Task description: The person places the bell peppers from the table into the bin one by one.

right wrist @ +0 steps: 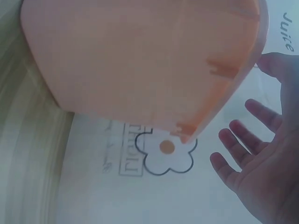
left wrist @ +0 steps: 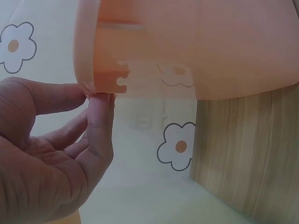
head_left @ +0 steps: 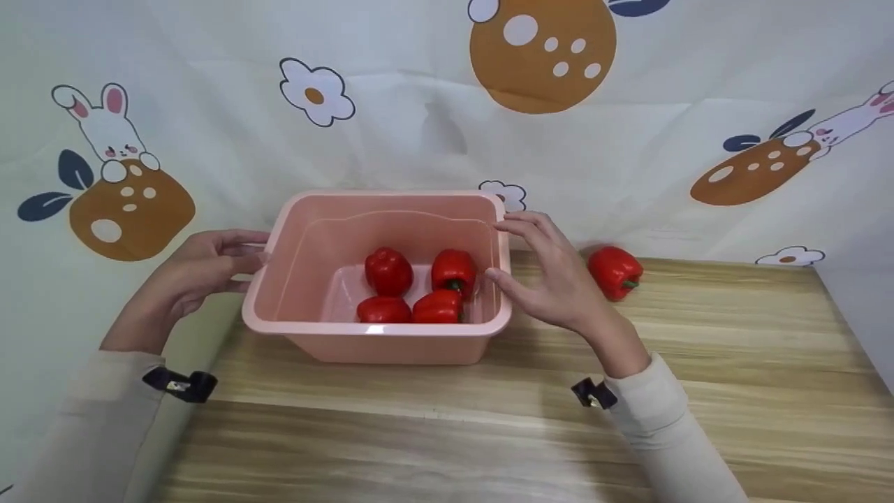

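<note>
A pink plastic basin (head_left: 377,329) stands on the wooden table near the back wall, with several red bell peppers (head_left: 389,271) lying inside. At its left end my left hand (head_left: 192,271) pinches the rim between thumb and fingers; the left wrist view shows this hand (left wrist: 60,158) gripping the rim's lower edge. My right hand (head_left: 552,276) is beside the right end with fingers spread. In the right wrist view the thumb tip of that hand (right wrist: 266,172) is at the rim, while the other fingers stand apart from the basin wall (right wrist: 126,60).
Another red bell pepper (head_left: 614,272) lies on the wooden table (head_left: 433,440) to the right, behind my right hand and close to the wall. A white cloth (head_left: 405,133) printed with flowers, rabbits and brown shapes covers the back and left walls.
</note>
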Tool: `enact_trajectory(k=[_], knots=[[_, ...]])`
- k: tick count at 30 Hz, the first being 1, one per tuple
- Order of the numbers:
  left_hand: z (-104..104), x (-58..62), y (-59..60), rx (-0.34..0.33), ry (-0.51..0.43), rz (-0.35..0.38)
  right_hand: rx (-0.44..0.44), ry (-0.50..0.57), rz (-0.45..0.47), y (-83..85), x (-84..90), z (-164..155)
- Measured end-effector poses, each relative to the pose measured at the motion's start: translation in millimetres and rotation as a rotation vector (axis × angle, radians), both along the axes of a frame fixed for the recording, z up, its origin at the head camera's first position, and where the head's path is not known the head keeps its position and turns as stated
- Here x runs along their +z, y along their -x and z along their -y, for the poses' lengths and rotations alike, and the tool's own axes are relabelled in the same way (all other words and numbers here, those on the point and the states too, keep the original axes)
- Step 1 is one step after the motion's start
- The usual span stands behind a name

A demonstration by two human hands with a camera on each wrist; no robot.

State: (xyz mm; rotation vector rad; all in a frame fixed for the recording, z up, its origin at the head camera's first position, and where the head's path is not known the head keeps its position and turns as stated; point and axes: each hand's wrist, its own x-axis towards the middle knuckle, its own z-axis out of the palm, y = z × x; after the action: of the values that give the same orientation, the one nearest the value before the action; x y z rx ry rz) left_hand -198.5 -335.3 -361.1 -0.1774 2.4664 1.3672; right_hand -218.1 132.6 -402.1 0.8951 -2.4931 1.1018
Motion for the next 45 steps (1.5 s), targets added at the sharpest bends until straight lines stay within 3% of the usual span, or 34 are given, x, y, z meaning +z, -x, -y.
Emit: enact_trajectory(k=[8, 14, 28, 38, 45], knots=[[0, 1.5, -1.6, 0.001, 0.013, -0.005, -0.063, 0.07, 0.051, -4.1, -14.6, -25], [1, 0.0, -1.5, -0.002, -0.031, -0.005, -0.14, 0.13, 0.097, -8.9, -22.6, -42], [2, 0.0, 0.1, -0.005, -0.013, 0.003, -0.28, 0.182, 0.136, -18.8, -60.4, -97], [3, -5.6, -2.4, -0.004, 0.016, 0.014, -0.327, 0.201, 0.157, -28.6, -85.7, -122], [2, -2.3, -0.9, -0.009, -0.015, -0.003, -0.369, 0.277, 0.246, -39.7, -93.2, -143]])
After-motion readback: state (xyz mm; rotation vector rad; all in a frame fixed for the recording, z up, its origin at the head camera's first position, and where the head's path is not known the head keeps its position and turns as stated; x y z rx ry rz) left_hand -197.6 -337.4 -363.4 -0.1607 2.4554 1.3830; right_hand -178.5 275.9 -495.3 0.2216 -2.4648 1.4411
